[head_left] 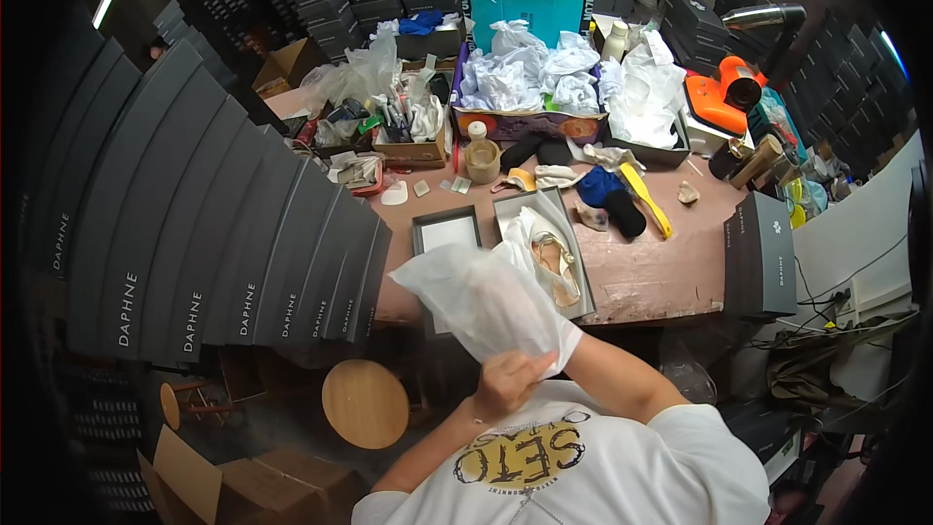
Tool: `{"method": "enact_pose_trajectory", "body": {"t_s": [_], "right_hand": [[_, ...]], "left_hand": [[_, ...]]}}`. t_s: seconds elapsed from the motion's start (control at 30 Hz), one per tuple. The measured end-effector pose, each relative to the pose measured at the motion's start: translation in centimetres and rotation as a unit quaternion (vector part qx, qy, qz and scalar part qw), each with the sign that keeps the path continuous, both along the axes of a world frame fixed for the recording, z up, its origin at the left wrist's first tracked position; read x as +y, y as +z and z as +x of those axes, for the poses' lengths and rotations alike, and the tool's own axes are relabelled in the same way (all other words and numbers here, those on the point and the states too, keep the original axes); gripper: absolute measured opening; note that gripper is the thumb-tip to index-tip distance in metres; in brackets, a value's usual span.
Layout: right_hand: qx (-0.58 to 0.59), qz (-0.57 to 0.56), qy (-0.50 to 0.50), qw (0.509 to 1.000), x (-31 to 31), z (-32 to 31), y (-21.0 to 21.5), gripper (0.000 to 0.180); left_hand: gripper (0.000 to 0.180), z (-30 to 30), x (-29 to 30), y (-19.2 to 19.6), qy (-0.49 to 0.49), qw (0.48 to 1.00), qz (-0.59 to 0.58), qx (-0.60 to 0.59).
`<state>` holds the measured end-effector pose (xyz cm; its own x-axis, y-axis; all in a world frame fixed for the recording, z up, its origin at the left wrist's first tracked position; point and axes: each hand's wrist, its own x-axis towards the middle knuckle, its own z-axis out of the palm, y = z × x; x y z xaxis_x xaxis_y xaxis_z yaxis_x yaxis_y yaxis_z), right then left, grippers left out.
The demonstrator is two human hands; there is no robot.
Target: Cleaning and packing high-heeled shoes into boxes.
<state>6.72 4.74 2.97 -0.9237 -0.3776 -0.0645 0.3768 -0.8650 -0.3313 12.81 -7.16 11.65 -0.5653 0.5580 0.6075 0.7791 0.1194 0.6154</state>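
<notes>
My left hand (510, 387) pinches the open edge of a thin white translucent bag (442, 287), close to my chest. Inside the bag, reaching in through that opening, is my right hand (498, 303); it shows only dimly, and I cannot make out its fingers or anything in them. Just beyond the bag sits an open grey shoebox (581, 277) holding a pale gold strappy shoe (552, 261) and white wrapping. A second dark tray-like box part (447, 231) with a white interior lies left of it, partly covered by the bag.
Tall stacks of dark shoeboxes (209, 224) stand at the left. On the pink table (641, 277) are a yellow-handled brush (646, 199), a glue jar (481, 156), dark and blue cloths, a bin of crumpled paper (530, 124) and an orange tool (724, 97). A round stool (365, 403) stands below.
</notes>
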Motion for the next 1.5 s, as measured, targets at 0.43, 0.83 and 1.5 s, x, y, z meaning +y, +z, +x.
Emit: {"method": "enact_pose_trajectory", "body": {"t_s": [0.43, 0.83, 1.5], "right_hand": [[0.486, 0.694, -0.104, 0.52, 0.5, 1.5, -0.6, 0.037], [0.318, 0.915, 0.059, 0.242, 12.9, -0.1, -4.3, 0.058], [0.0, 0.772, -0.273, 0.574, 21.8, 8.8, 4.4, 0.033]], "left_hand": [[0.063, -3.7, -5.0, -15.6, 0.16, 0.59, 0.428, -0.665], [0.051, -12.6, 0.7, -8.1, 0.25, 0.935, -0.224, -0.118], [0.02, -20.3, 2.3, -9.5, 0.015, 0.827, 0.123, -0.548]]}}
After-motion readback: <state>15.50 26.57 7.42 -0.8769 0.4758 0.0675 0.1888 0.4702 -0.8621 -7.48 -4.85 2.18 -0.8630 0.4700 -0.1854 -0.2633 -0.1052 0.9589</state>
